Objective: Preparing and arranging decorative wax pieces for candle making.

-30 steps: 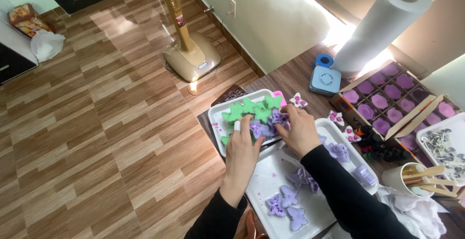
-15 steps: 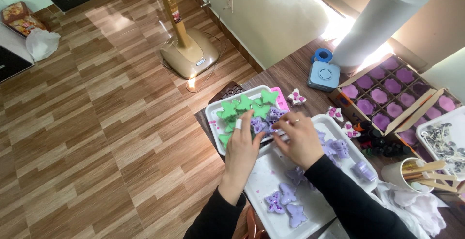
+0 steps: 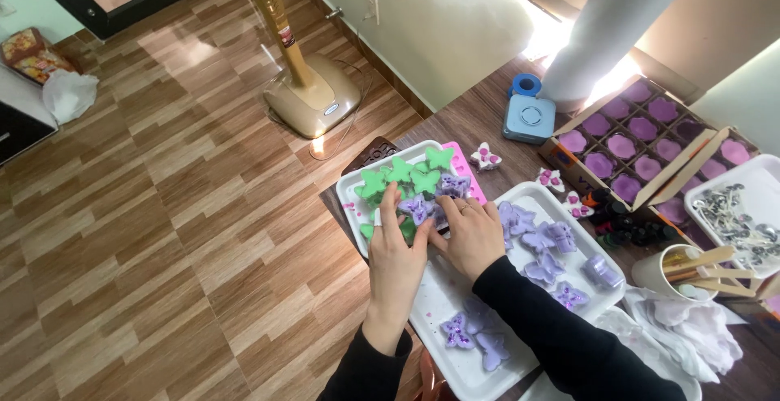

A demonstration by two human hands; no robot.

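A small white tray (image 3: 351,196) holds green butterfly shapes (image 3: 410,175) and purple butterfly shapes (image 3: 453,185). My left hand (image 3: 394,251) lies on the tray's near side, its fingers spread over green and purple pieces. My right hand (image 3: 473,234) sits beside it, fingers curled over a purple butterfly piece (image 3: 416,206) at the seam between the small tray and a larger white tray (image 3: 443,299). The larger tray carries more purple butterflies (image 3: 540,242), some near its front edge (image 3: 475,340). What lies under my palms is hidden.
A pink mould (image 3: 474,175) and a brown mould (image 3: 372,151) lie by the small tray. Behind stand a blue box (image 3: 528,118), a paper towel roll (image 3: 611,27), cardboard boxes of purple flower shapes (image 3: 621,145) and a cup of wooden sticks (image 3: 674,269). A floor fan base (image 3: 313,96) stands on the wooden floor.
My right hand has drawn back from the far side of the small tray toward its near edge, close beside the left. The view has shifted slightly, and more purple butterflies show on the large tray.
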